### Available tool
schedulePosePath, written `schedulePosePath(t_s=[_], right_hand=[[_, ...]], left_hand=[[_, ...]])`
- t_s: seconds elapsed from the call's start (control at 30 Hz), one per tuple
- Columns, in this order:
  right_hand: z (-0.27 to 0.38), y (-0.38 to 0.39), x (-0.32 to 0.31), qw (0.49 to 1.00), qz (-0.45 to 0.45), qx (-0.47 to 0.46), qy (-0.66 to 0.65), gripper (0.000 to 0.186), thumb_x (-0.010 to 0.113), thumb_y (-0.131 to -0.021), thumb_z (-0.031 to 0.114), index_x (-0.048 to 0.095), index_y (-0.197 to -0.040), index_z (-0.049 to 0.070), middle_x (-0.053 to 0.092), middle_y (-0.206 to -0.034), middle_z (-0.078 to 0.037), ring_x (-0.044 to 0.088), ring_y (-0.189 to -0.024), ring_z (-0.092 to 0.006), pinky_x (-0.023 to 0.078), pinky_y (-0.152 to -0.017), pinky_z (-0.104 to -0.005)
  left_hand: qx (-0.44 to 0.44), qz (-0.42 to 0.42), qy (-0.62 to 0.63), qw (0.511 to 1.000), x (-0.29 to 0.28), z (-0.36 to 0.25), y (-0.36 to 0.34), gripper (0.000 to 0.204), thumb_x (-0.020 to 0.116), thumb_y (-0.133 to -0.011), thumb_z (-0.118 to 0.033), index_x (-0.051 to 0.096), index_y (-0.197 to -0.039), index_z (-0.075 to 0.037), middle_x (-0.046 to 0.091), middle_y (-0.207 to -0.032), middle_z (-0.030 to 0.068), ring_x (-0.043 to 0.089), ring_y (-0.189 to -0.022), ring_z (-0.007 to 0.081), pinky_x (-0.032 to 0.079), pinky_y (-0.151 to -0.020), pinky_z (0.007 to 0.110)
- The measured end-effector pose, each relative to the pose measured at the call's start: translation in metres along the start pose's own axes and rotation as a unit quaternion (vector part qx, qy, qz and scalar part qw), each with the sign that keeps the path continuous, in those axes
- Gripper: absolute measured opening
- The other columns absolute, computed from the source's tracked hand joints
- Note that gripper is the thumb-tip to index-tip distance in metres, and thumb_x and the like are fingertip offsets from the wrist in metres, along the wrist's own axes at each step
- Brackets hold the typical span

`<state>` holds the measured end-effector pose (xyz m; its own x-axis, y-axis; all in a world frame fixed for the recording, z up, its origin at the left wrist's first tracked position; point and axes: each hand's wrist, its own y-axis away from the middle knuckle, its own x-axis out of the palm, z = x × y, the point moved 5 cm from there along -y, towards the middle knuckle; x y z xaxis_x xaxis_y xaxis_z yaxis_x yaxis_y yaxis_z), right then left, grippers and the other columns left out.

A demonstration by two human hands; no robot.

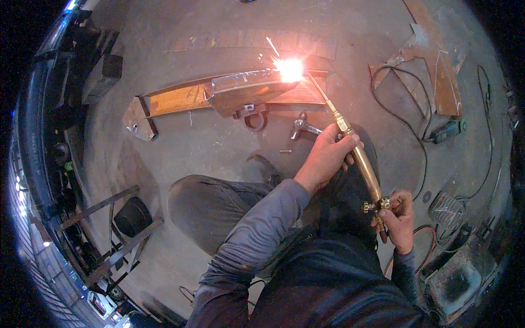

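Observation:
A long brass gas torch point(365, 167) slants up and left across my right knee. My left hand point(331, 152) is closed round its forward body, behind the thin nozzle tube. Lower down, my right hand point(399, 218) grips its rear end by the valve knobs. At the nozzle's tip a white-hot glare with flying sparks point(289, 70) covers the right end of a bent steel piece point(240, 90). That piece rests on a rusty steel beam point(178, 101) on the floor. A metal ring point(255, 121) sits below it. The hammer point(302, 127) lies near my left hand, its handle partly hidden.
Rusty steel plates point(448, 82), an angle grinder point(445, 131) and looping black cables point(377, 82) lie at the right. A metal frame point(128, 232) stands lower left. Red hose point(435, 238) runs beside my right forearm. A small bolt point(285, 151) lies near the hammer.

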<state>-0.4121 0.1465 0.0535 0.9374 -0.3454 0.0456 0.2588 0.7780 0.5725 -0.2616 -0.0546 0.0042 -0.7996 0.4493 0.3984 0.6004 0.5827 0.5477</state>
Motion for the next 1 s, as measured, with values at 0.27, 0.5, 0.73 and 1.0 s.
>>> schedulePosePath(t_s=[0.27,0.5,0.73,1.0], right_hand=[[-0.0024,-0.0007,-0.0025,1.000,-0.006,-0.004,-0.003,0.035,0.064,-0.091,-0.001,0.041,-0.114,0.012,0.062,-0.083,-0.009,0.068,-0.062,-0.0188,0.052,-0.046,-0.0278],[-0.0026,-0.0016,-0.0029,1.000,0.007,-0.008,-0.005,0.036,0.063,-0.092,-0.002,0.040,-0.115,0.013,0.064,-0.084,-0.009,0.068,-0.063,-0.0185,0.052,-0.046,-0.0275],[-0.0031,-0.0020,-0.0027,1.000,0.003,-0.008,-0.006,0.035,0.064,-0.093,-0.001,0.041,-0.116,0.014,0.064,-0.083,-0.009,0.068,-0.062,-0.0181,0.051,-0.046,-0.0270],[-0.0030,-0.0016,-0.0034,1.000,-0.002,-0.012,0.003,0.034,0.062,-0.093,-0.002,0.042,-0.116,0.013,0.064,-0.082,-0.009,0.067,-0.062,-0.0177,0.051,-0.046,-0.0268]], left_hand=[[-0.005,-0.003,0.004,1.000,0.0020,-0.0023,0.0023,0.020,0.057,-0.104,-0.022,0.057,-0.117,-0.006,0.071,-0.098,0.0065,0.060,-0.072,0.0089,0.051,-0.063,0.024],[-0.004,-0.002,-0.017,1.000,0.0004,-0.0007,-0.0001,0.020,0.057,-0.104,-0.021,0.059,-0.117,-0.005,0.072,-0.098,0.0063,0.061,-0.071,0.0095,0.051,-0.063,0.025],[0.024,-0.014,-0.036,0.999,-0.0017,0.0044,-0.0032,0.022,0.058,-0.103,-0.023,0.061,-0.113,-0.004,0.073,-0.098,0.0062,0.063,-0.074,0.0099,0.052,-0.064,0.025],[0.013,-0.019,-0.047,0.999,-0.0003,0.0002,-0.0010,0.024,0.059,-0.103,-0.026,0.061,-0.112,-0.003,0.074,-0.099,0.0069,0.063,-0.073,0.0103,0.052,-0.061,0.026]])
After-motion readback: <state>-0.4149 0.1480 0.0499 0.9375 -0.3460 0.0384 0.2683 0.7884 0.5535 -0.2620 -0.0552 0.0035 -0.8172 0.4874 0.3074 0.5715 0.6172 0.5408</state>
